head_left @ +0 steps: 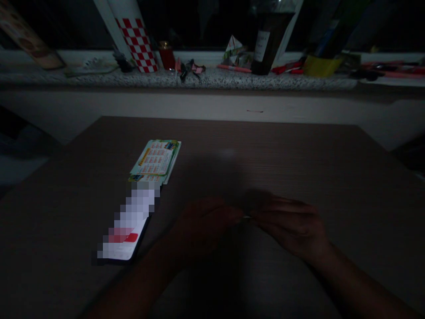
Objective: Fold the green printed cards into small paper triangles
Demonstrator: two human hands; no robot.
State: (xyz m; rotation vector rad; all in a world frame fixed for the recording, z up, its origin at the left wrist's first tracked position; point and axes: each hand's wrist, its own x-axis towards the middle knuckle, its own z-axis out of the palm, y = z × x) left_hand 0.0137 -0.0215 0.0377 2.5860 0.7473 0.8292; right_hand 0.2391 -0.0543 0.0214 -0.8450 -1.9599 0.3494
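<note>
My left hand [202, 228] and my right hand [294, 223] are close together over the dark table, fingertips facing each other. Between their fingertips shows a small, thin, pale sliver [246, 217], too dim and small to name. The fingers of both hands are closed in a pinch at either end of it. To the left of my left hand lies a lit smartphone [141, 226], its screen partly blurred out. Just beyond the phone is a stack of small printed calendar cards [154, 159], a little fanned out.
The wooden table [282, 150] ends at a white wall under a speckled stone windowsill [212, 81]. On the sill stand a red-and-white checked cylinder [137, 44], a small red bottle [166, 56], a dark labelled bottle [265, 46] and a yellow container [322, 65]. The room is dim.
</note>
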